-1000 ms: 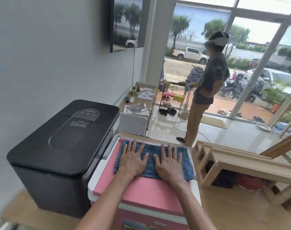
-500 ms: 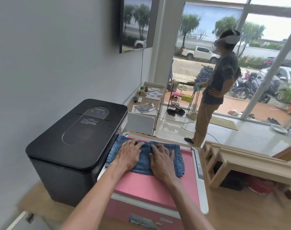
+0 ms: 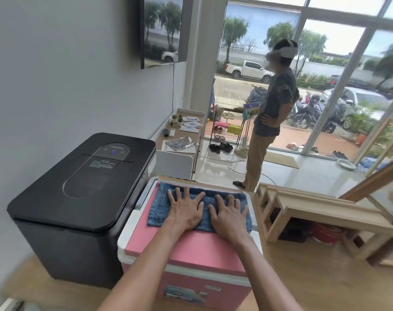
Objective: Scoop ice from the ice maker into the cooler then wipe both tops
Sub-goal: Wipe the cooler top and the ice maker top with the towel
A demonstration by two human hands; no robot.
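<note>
On the far half of the pink cooler [image 3: 191,248] lid, a blue towel [image 3: 162,205] lies spread with its long axis running across the lid from side to side. Both hands rest flat on it, palms down, fingers spread and pinching nothing: the left hand [image 3: 186,212] over the towel's middle, the right hand [image 3: 229,217] toward the edge farther from the ice maker [image 3: 79,189]. The lid's near half is bare pink, so the next stroke probably draws the towel toward the person. The black ice maker stands just beside the cooler on its left, lid closed, its top apparently still to wipe; the left hand is nearer to it.
</note>
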